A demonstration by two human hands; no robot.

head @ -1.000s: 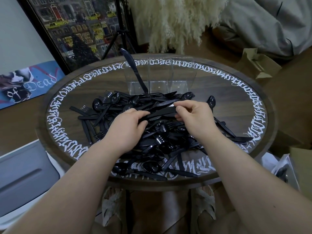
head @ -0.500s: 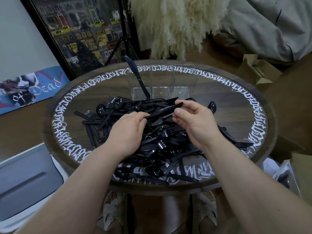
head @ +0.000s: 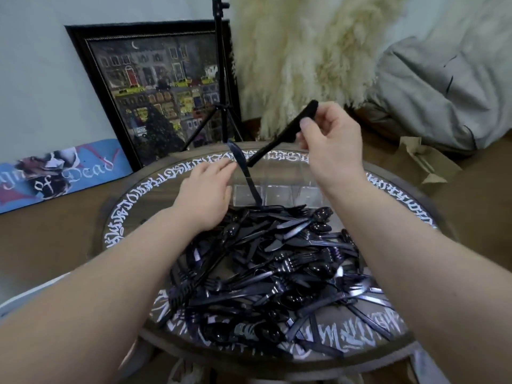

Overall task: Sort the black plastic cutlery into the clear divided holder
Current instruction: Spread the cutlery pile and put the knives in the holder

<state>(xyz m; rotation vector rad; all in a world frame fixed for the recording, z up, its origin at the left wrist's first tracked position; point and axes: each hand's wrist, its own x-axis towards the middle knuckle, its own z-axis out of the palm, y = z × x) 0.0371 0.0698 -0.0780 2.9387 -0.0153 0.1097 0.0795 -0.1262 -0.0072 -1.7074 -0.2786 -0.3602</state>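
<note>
A round wooden table (head: pixel 432 214) with a shiny glass top sits in the middle of the room, and curly white letters run all around its edge. A big heap of black plastic cutlery (head: pixel 277 270) covers the near part of the table: thin, glossy forks, spoons and knives all mixed up. At the far side of the table stands the clear divided holder (head: pixel 279 194), a see-through box with straight walls and a few slots. One black knife (head: pixel 243 170) already leans in its left slot, handle end down. The right hand (head: pixel 329 139) is lifted above the holder and pinches another knife (head: pixel 282 133) between thumb and fingers, so the long flat piece slants down toward the holder. The left hand (head: pixel 206 192) reaches flat beside the holder with its fingers straight and loose, holding nothing. Behind the table a dark-framed painting (head: pixel 155 87) of city houses and yellow cars leans on the pale wall. A black tripod (head: pixel 221 79) stands in front of it. A fluffy cream fur (head: pixel 310 56) hangs next to a soft gray cushion (head: pixel 448 79). A blue board (head: pixel 59 173) with painted words leans at the left, and crumpled brown paper (head: pixel 421 162) lies at the right.
</note>
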